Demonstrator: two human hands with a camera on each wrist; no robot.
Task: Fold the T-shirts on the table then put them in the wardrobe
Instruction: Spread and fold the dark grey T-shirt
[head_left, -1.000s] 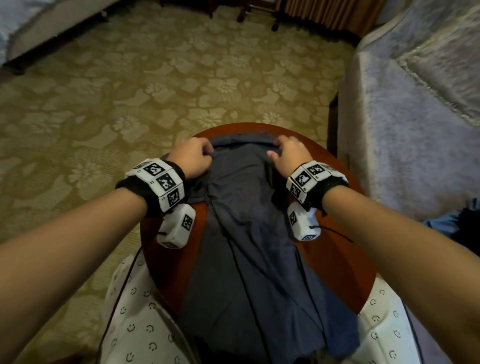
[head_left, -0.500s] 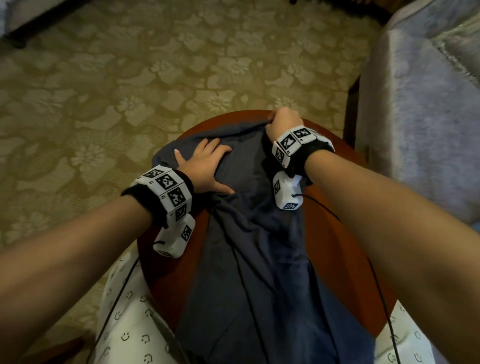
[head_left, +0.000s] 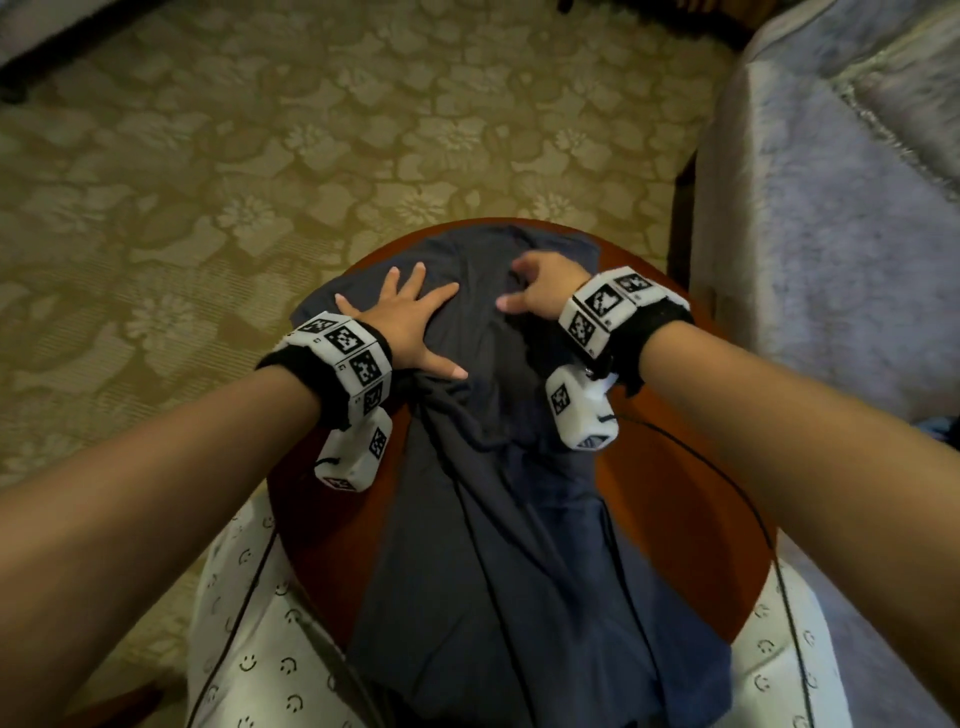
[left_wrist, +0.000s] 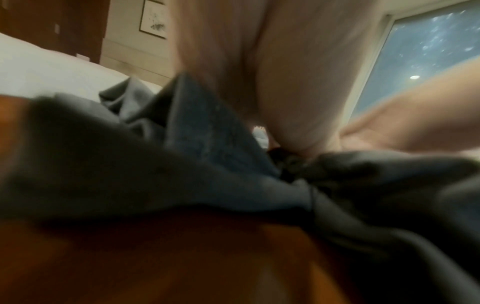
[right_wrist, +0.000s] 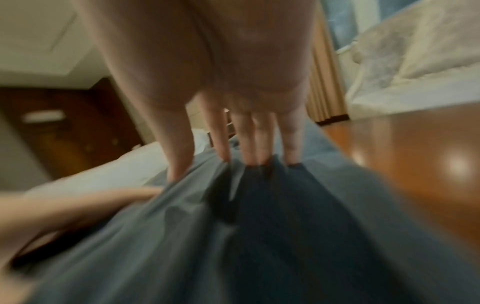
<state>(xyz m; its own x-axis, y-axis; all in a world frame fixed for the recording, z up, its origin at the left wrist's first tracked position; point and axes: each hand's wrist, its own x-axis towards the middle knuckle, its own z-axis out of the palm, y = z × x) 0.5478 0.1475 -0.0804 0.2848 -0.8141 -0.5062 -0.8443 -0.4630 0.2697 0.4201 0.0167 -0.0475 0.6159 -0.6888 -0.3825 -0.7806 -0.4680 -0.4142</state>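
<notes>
Grey T-shirt (head_left: 483, 519) (one) under two flat hands (head_left: 410, 322).

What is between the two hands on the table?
Only the dark T-shirt: a wrinkled stretch of it lies between the left hand and the right hand. The head view shows this.

right hand (right_wrist: 221, 67) fingers (right_wrist: 262, 142) straight, tips pressing dark T-shirt (right_wrist: 259, 236) | T-shirt lies on wooden counter (right_wrist: 415, 154) | left hand (right_wrist: 64, 207) on cloth, lower left
</notes>
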